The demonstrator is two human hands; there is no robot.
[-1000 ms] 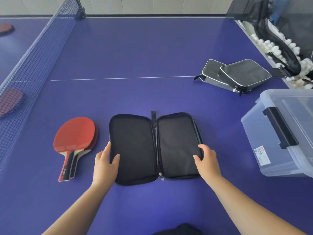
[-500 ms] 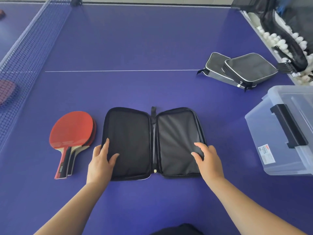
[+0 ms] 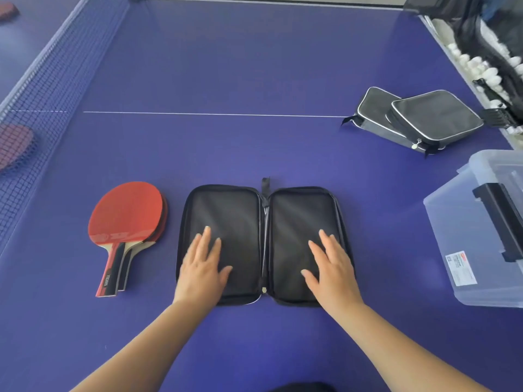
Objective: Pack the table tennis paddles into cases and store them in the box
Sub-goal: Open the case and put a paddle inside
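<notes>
A black paddle case (image 3: 263, 222) lies unzipped and spread flat on the purple table in front of me. My left hand (image 3: 202, 268) presses flat on its left half, fingers straight. My right hand (image 3: 331, 268) presses flat on its right half the same way. Left of the case lies a stack of red paddles (image 3: 126, 213), handles pointing toward me. A clear plastic box (image 3: 481, 239) with a black latch stands at the right edge.
Two zipped black cases (image 3: 418, 120) lie overlapped at the back right. The net (image 3: 51, 89) runs along the left, with another paddle (image 3: 14, 145) behind it. A black bag and white balls (image 3: 481, 69) lie beyond the table's right edge.
Both hands moved from the case's outer edges onto its inner lining and now press it flat. The view tilted down slightly.
</notes>
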